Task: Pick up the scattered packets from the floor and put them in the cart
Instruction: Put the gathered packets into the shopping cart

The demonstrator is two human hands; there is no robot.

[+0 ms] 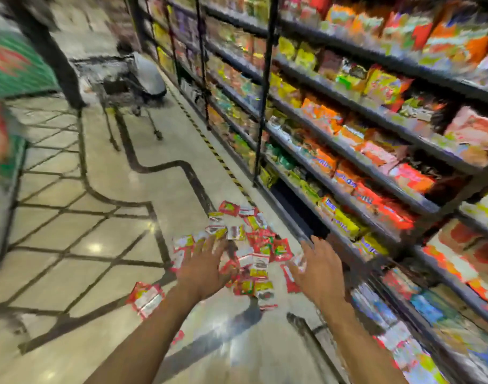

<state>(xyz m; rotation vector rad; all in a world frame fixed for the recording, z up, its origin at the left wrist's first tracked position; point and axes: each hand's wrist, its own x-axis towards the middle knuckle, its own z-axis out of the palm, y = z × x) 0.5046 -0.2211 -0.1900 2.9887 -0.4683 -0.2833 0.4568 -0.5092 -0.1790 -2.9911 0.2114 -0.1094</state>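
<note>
Red, white and yellow packets [251, 245]: a loose, overlapping heap on the floor [104, 239], close to the foot of the shelves [376, 151]; print too blurred to read. Stray packets [146, 297]: a small cluster lying apart, left of the heap and just beside the left forearm. Left hand [204, 270]: palm down, fingers straight and spread over the heap's left edge; contact with the packets cannot be told through the blur. Right hand [317, 270]: palm down, fingers spread, at the heap's right edge, between the heap and the lowest shelf; holds nothing that can be made out. Cart [118, 84]: metal, far up the aisle, well apart from the packets, standing near the shelves. Grey item [148, 76]: bulky, at the cart's right side; kind unclear. Floor: pale glossy tile with dark inlaid lines. Striped strip [209, 145]: yellow and black, running along the base of the shelves. Shelves: dark metal, several tiers, along the right side, filled with orange, yellow, red and green bags. Display [10, 79]: green and red, at the left edge. Whole view motion-blurred.
</note>
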